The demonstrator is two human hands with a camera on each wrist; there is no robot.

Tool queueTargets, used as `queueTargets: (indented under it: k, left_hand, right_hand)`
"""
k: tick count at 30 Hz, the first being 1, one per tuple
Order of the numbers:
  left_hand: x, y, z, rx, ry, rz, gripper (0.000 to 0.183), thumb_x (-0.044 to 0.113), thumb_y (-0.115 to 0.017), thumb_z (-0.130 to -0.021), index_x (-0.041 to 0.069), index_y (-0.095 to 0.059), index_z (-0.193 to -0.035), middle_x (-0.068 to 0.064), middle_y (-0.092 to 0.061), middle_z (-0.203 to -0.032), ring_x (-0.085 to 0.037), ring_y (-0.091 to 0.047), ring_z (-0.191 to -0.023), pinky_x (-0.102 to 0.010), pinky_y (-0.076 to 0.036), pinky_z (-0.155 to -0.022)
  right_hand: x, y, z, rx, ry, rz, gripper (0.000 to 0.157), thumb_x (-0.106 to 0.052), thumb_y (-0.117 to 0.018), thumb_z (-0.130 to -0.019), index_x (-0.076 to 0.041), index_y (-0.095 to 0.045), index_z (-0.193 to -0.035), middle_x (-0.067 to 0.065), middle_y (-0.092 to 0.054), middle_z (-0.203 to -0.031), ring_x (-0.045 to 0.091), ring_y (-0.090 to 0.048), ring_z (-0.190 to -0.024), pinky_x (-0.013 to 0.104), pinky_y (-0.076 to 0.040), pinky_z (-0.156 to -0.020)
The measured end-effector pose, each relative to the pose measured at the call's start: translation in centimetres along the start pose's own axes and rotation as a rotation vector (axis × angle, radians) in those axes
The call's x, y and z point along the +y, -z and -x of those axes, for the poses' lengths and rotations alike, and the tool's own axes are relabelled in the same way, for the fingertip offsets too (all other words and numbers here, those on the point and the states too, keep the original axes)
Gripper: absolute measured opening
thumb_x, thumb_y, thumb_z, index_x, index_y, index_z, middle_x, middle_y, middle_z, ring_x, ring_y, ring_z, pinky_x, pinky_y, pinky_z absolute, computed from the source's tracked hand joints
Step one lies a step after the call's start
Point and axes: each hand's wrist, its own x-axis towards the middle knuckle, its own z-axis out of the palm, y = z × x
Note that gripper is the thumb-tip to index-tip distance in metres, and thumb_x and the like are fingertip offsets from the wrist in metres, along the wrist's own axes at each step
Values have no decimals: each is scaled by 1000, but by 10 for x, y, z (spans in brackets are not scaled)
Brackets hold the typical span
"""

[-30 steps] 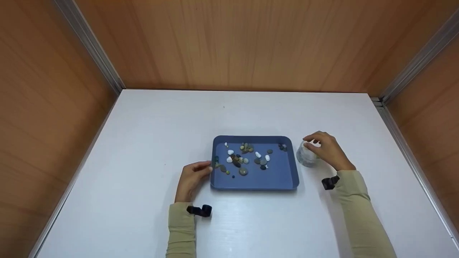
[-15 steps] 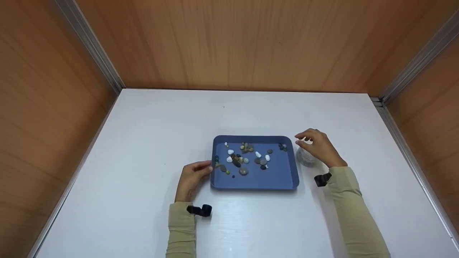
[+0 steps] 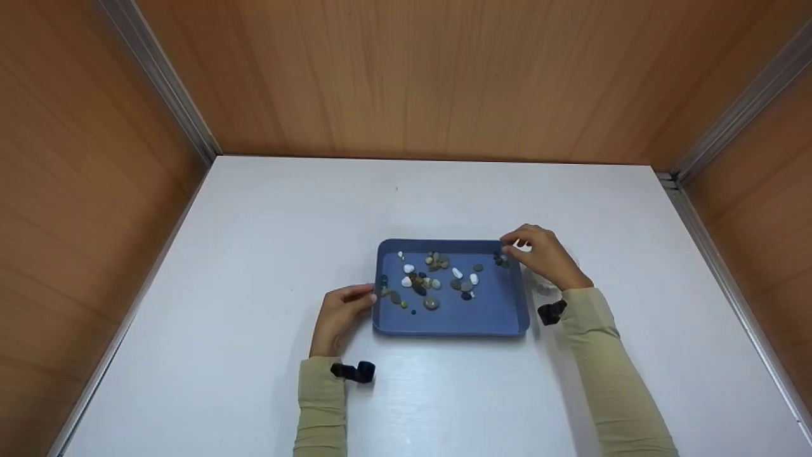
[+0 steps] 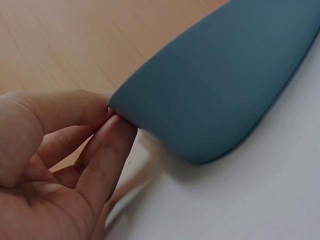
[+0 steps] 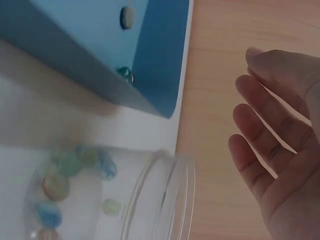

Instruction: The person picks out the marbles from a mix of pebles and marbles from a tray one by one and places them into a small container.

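Note:
A blue rectangular tray (image 3: 469,320) lies on the white table, with several pebbles (image 3: 431,303) in white, grey, tan and dark tones spread inside it. At its left edge, my left hand (image 3: 339,317) pinches the rim between thumb and fingers, as the left wrist view also shows. My right hand (image 3: 542,257) hovers by the tray's far right corner, fingers loosely bent and holding nothing. Below its fingertips in the head view sits a small group of dark marbles (image 3: 501,261). A clear jar (image 5: 150,200) with several coloured glass marbles (image 5: 55,186) stands right of the tray, mostly hidden beneath the right hand.
Wooden panels (image 3: 406,76) rise behind the table (image 3: 266,222) and along both sides, with metal strips at the corners. Each wrist carries a small black camera (image 3: 356,372).
My right hand has moved left from above the jar to the tray's far right corner. The left hand and the tray have stayed in place.

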Motion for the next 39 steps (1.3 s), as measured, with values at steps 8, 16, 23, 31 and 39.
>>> queueTargets:
  k: [8, 16, 23, 31, 39]
  left_hand:
    - [1, 0, -1, 1, -12, -31, 28, 5, -73, -81, 3, -71, -109, -12, -68, -112, -18, -64, -98, -29, -54, -86]
    - [2, 0, -1, 2, -20, -34, 29, 5, -73, -81, 4, -71, -110, -12, -68, -113, -18, -63, -99, -30, -54, -88]
    - [1, 1, -3, 0, -33, -47, 29, 6, -73, -82, 2, -71, -110, -13, -68, -113, -17, -64, -98, -31, -54, -88]
    - [0, 0, -2, 0, -33, -43, 28, 5, -72, -82, 3, -71, -110, -12, -68, -113, -16, -64, -97, -30, -55, -87]
    - [0, 0, -2, 10, -7, -10, 29, 5, -74, -80, 2, -71, -109, -13, -69, -111, -16, -64, -94, -28, -55, -83]
  right_hand:
    - [-10, -11, -12, -23, 23, -28, 21, -11, -67, -89, -1, -71, -107, 11, -68, -99, 25, -60, -91, 45, -51, -83]
    - [-22, -23, -23, -62, 29, -34, 22, -13, -67, -90, -2, -70, -109, 10, -68, -101, 25, -62, -93, 42, -52, -84]
    - [-31, -34, -32, -106, 37, -47, 24, -14, -65, -91, -1, -70, -111, 10, -68, -101, 23, -62, -93, 41, -52, -85]
    - [-43, -50, -41, -134, 82, -64, 23, -12, -66, -91, 0, -70, -110, 12, -69, -100, 24, -63, -89, 39, -53, -80]
    - [-58, -68, -49, -156, 125, -79, 22, -7, -66, -89, 2, -70, -109, 13, -69, -98, 24, -64, -85, 37, -54, -75]
